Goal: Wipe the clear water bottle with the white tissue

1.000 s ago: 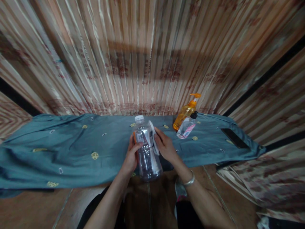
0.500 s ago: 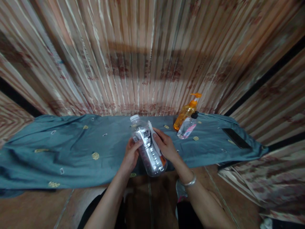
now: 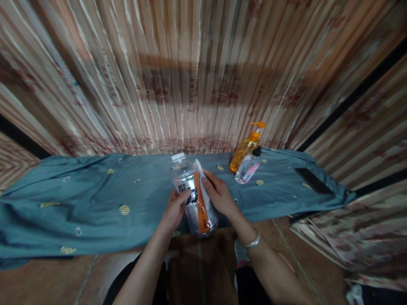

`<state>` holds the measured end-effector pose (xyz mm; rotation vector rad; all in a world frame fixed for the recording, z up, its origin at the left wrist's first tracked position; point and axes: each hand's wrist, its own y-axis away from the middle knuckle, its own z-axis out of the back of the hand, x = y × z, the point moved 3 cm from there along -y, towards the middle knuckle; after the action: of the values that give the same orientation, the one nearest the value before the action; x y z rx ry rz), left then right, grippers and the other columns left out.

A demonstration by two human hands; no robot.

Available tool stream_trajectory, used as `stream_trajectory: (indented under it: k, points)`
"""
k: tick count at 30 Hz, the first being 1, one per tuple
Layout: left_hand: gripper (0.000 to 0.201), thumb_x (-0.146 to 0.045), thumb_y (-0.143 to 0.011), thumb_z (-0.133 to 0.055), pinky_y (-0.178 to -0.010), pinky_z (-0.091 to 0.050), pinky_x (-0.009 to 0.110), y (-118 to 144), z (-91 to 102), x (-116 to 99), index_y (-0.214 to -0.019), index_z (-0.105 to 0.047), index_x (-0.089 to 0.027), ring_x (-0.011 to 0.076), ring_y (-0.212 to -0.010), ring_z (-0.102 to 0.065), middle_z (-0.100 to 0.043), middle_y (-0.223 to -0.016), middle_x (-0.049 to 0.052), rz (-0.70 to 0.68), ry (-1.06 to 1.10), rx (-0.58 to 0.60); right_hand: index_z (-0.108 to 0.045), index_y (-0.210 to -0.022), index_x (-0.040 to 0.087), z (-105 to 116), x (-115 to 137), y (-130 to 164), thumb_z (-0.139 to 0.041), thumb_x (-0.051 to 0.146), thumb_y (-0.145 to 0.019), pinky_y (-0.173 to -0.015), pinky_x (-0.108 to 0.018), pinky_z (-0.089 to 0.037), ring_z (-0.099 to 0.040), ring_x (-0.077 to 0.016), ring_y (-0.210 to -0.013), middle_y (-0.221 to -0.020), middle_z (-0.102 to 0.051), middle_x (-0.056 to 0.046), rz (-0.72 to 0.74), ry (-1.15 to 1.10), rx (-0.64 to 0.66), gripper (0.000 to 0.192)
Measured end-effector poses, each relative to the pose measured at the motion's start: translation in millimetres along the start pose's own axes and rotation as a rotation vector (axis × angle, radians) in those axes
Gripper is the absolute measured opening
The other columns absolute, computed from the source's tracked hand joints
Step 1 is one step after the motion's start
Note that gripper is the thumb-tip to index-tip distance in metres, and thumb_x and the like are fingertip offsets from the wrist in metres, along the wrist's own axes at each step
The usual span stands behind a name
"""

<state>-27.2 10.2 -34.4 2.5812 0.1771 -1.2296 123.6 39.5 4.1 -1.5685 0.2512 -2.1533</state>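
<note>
- Holding bottle (image 3: 193, 199) over cloth (image 3: 95, 203) edge: left hand (image 3: 173, 210) wrapped round it, right hand (image 3: 218, 195) pinching tissue (image 3: 201, 180) vs its side.
- Bottle's turned since 0.5 s ago; orange label strip now up, so wiping's moving round.

The bottle (image 3: 194, 199) between my fingers is clear plastic with a white cap, a silvery label bearing a black-and-white square code, and an orange stripe running down its length. A white cloth (image 3: 201, 180) lies against it. The desk cover (image 3: 95, 203) is dull teal, dotted with small gold roundels. On it stand an orange pump bottle (image 3: 245, 148) and a clear one with a black top and pink label (image 3: 248, 169). The curtain (image 3: 190, 76) is striped beige and reddish brown.
</note>
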Motion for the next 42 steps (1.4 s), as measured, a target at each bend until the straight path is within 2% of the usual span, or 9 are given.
stream_trajectory:
  k: [4,8,14,20,23,27,29,33,42]
  points:
    - [0.052,-0.044,-0.044,-0.099,-0.069,-0.055,0.028,-4.2,2.6,-4.4,-0.081,-0.074,-0.018,0.0162,-0.066,-0.069,-0.077,-0.076,-0.001,-0.015,0.024,-0.020,-0.069,-0.132,0.024,-1.8,-7.4,1.2,-0.049,0.042,-0.102,-0.105,-0.042,-0.056,-0.072,-0.0258,-0.119,-0.129,-0.076,-0.006,-0.029,-0.049,0.038,0.041]
    - [0.058,-0.054,-0.052,-0.095,-0.081,-0.057,0.031,-8.1,3.0,-4.6,-0.093,-0.076,-0.019,0.0212,-0.082,-0.074,-0.079,-0.085,0.001,-0.042,0.039,-0.014,-0.065,-0.139,0.024,-3.0,-0.3,8.5,-0.054,0.038,-0.100,-0.112,-0.044,-0.052,-0.067,-0.0265,-0.128,-0.138,-0.070,-0.009,0.033,0.058,0.014,0.043]
    - [0.053,-0.054,-0.058,-0.091,-0.090,-0.057,0.036,-6.5,0.1,0.6,-0.095,-0.076,-0.019,0.0253,-0.089,-0.075,-0.080,-0.086,0.002,0.027,0.064,0.024,-0.058,-0.146,0.019,-2.0,8.9,12.3,-0.051,0.034,-0.102,-0.118,-0.047,-0.046,-0.059,-0.0263,-0.138,-0.144,-0.065,-0.014,0.168,0.195,0.010,0.046]
    - [0.052,-0.048,-0.058,-0.093,-0.085,-0.056,0.030,-4.1,1.4,3.9,-0.098,-0.073,-0.021,0.0201,-0.086,-0.074,-0.079,-0.089,-0.002,-0.040,0.053,-0.035,-0.059,-0.144,0.021,-6.2,10.6,13.6,-0.052,0.034,-0.102,-0.120,-0.046,-0.044,-0.056,-0.0252,-0.141,-0.148,-0.062,-0.014,0.229,0.236,0.028,0.045]
    - [0.057,-0.047,-0.056,-0.093,-0.074,-0.056,0.031,2.3,1.0,8.7,-0.101,-0.072,-0.019,0.0208,-0.075,-0.074,-0.079,-0.085,0.001,0.033,-0.013,0.006,-0.058,-0.145,0.021,4.2,8.5,6.6,-0.051,0.035,-0.103,-0.119,-0.044,-0.044,-0.056,-0.0246,-0.140,-0.148,-0.062,-0.012,0.198,0.175,-0.023,0.045]
    - [0.054,-0.049,-0.054,-0.093,-0.065,-0.054,0.031,10.1,-1.6,13.5,-0.092,-0.073,-0.016,0.0199,-0.064,-0.070,-0.077,-0.076,0.002,0.139,-0.063,0.063,-0.064,-0.139,0.025,18.6,-4.5,-4.6,-0.045,0.039,-0.104,-0.108,-0.041,-0.054,-0.069,-0.0243,-0.123,-0.133,-0.073,-0.006,0.058,0.039,-0.053,0.042]
    - [0.050,-0.048,-0.053,-0.092,-0.066,-0.054,0.032,9.1,-2.5,12.3,-0.086,-0.073,-0.017,0.0204,-0.064,-0.070,-0.077,-0.075,0.002,0.127,-0.044,0.051,-0.068,-0.134,0.024,17.6,-11.0,-5.7,-0.044,0.041,-0.104,-0.104,-0.041,-0.056,-0.072,-0.0251,-0.117,-0.126,-0.076,-0.006,0.014,-0.013,-0.015,0.042]
    - [0.045,-0.047,-0.056,-0.092,-0.071,-0.053,0.031,-0.5,-1.5,4.6,-0.084,-0.073,-0.017,0.0210,-0.070,-0.071,-0.077,-0.077,0.002,0.033,-0.031,0.007,-0.068,-0.134,0.024,8.9,-14.5,1.4,-0.049,0.043,-0.101,-0.110,-0.045,-0.052,-0.068,-0.0272,-0.124,-0.132,-0.074,-0.007,-0.029,-0.006,-0.003,0.042]
    - [0.055,-0.039,-0.051,-0.096,-0.080,-0.054,0.032,3.9,-5.6,8.8,-0.097,-0.071,-0.020,0.0211,-0.082,-0.072,-0.077,-0.089,0.000,-0.016,-0.040,-0.013,-0.059,-0.144,0.020,7.4,2.8,9.2,-0.054,0.036,-0.100,-0.119,-0.047,-0.043,-0.057,-0.0276,-0.139,-0.147,-0.063,-0.013,0.118,0.137,0.036,0.048]
